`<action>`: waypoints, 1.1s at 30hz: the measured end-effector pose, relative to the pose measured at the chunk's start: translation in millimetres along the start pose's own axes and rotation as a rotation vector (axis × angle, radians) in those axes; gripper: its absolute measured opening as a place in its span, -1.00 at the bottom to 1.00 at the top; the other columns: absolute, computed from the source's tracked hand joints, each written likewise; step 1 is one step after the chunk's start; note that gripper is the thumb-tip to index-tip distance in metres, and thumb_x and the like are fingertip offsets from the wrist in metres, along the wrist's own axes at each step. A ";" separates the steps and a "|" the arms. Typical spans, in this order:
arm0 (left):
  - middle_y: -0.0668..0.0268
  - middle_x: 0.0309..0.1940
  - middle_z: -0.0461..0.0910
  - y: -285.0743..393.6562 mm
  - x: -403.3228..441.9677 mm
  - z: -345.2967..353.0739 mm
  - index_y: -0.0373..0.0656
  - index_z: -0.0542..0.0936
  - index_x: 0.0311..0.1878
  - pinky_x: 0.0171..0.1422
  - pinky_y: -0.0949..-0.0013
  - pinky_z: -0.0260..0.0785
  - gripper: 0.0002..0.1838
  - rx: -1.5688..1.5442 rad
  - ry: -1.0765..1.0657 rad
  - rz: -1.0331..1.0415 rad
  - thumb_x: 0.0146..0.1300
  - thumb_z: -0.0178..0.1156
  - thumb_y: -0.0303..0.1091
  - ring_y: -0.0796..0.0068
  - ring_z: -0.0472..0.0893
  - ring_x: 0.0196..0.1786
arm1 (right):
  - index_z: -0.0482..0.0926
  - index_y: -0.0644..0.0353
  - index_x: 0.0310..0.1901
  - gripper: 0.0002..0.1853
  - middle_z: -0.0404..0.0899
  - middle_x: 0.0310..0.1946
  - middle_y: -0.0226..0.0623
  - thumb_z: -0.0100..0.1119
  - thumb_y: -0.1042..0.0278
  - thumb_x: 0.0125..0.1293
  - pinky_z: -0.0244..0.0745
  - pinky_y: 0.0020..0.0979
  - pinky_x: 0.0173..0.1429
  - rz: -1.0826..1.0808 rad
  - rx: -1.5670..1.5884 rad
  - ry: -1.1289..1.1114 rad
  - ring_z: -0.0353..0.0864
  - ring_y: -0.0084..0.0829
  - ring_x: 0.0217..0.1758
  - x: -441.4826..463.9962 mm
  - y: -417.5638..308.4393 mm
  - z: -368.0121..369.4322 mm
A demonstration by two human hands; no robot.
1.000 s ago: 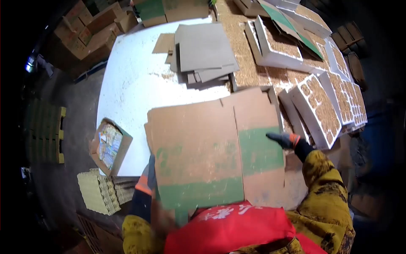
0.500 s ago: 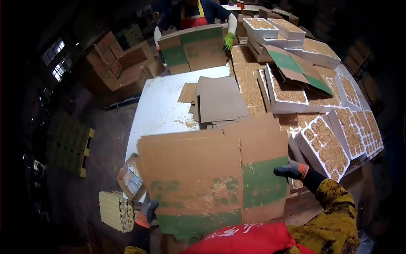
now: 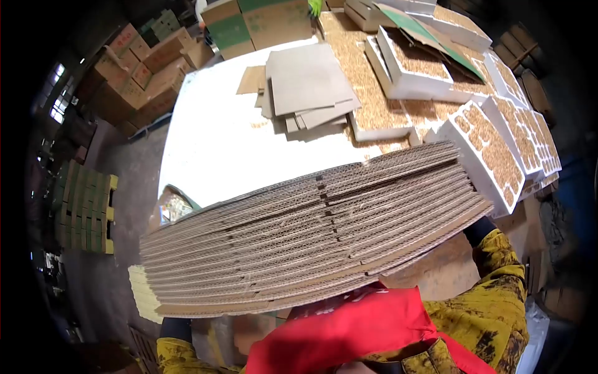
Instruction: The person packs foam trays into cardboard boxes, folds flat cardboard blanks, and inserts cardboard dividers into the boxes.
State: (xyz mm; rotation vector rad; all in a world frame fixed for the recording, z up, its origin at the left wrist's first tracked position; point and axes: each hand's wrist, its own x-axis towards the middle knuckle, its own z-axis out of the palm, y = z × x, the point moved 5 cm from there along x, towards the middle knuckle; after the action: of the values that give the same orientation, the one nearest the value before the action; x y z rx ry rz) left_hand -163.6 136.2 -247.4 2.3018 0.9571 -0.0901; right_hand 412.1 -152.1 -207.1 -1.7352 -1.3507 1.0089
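Note:
A thick stack of flattened cardboard boxes (image 3: 299,243) spans the space in front of me, its layered corrugated edges facing up toward the camera. The stack slants, with its right end farther from me. My left hand (image 3: 177,328) holds its lower left end and my right hand (image 3: 478,230) its right end. Both hands' fingers are hidden behind the cardboard; only the dark cuffs show. Beyond the stack lies a white tabletop (image 3: 205,131) with loose plain cardboard sheets (image 3: 305,78) on it.
White foam trays (image 3: 479,153) filled with tan granular material crowd the right side, some leaning. An opened flat box (image 3: 430,40) lies across them. Another person's green glove (image 3: 315,7) touches more upright cardboard (image 3: 258,25). Cartons (image 3: 149,75) and a pallet stack (image 3: 84,209) stand left.
The cardboard stack has tipped from showing its broad printed face to showing its layered edges. My gloved hands have gone out of sight behind it. The view has tilted downward.

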 end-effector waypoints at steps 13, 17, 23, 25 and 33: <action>0.27 0.33 0.41 -18.6 30.0 11.0 -0.02 0.33 0.41 0.47 0.17 0.20 -0.23 -0.594 -0.040 -0.022 0.20 0.32 0.08 0.26 0.37 0.36 | 0.63 0.30 0.04 -0.49 0.68 -0.01 -0.27 0.55 0.43 0.01 0.54 -0.32 0.15 -0.079 0.020 -0.054 0.61 -0.45 0.04 22.3 21.0 -3.1; 0.27 0.33 0.41 -13.6 51.2 11.4 -0.01 0.33 0.41 0.47 0.17 0.19 -0.20 -0.468 -0.094 -0.025 0.17 0.35 0.10 0.26 0.37 0.37 | 0.64 0.30 0.03 -0.51 0.69 -0.03 -0.25 0.55 0.47 0.01 0.56 -0.32 0.12 -0.026 0.083 -0.054 0.63 -0.46 0.02 45.4 25.8 9.1; 0.32 0.39 0.34 -46.2 38.5 25.8 0.01 0.27 0.45 0.50 0.20 0.15 -0.15 0.281 0.084 0.128 0.15 0.39 0.08 0.26 0.33 0.40 | 0.55 0.21 0.19 -0.26 0.60 0.12 -0.23 0.65 0.28 -0.10 0.48 -0.26 0.23 -0.257 -0.170 0.063 0.54 -0.36 0.18 38.1 66.3 12.9; 0.30 0.39 0.34 -41.2 26.8 25.3 0.00 0.26 0.46 0.50 0.19 0.16 -0.17 -0.310 0.023 0.045 0.19 0.36 0.05 0.26 0.33 0.40 | 0.53 0.15 0.22 -0.29 0.56 0.18 -0.24 0.57 0.14 0.02 0.37 -0.24 0.33 -0.208 -0.021 0.076 0.48 -0.28 0.26 26.2 50.3 12.2; 0.11 0.42 0.26 -33.9 27.1 21.7 -0.11 0.14 0.50 0.50 -0.12 0.11 -0.17 -0.965 -0.303 -0.154 0.35 -0.06 0.27 0.01 0.29 0.42 | 0.67 0.33 -0.03 -0.58 0.70 -0.08 -0.22 0.51 0.48 0.02 0.58 -0.37 0.06 -0.099 0.236 0.063 0.67 -0.43 -0.06 35.6 23.4 29.1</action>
State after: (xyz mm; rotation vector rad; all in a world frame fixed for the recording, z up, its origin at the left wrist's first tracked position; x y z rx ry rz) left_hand -162.3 158.4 -290.6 1.2862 0.7738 -0.0270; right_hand 401.5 -120.2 -246.2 -1.4983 -1.2133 1.0059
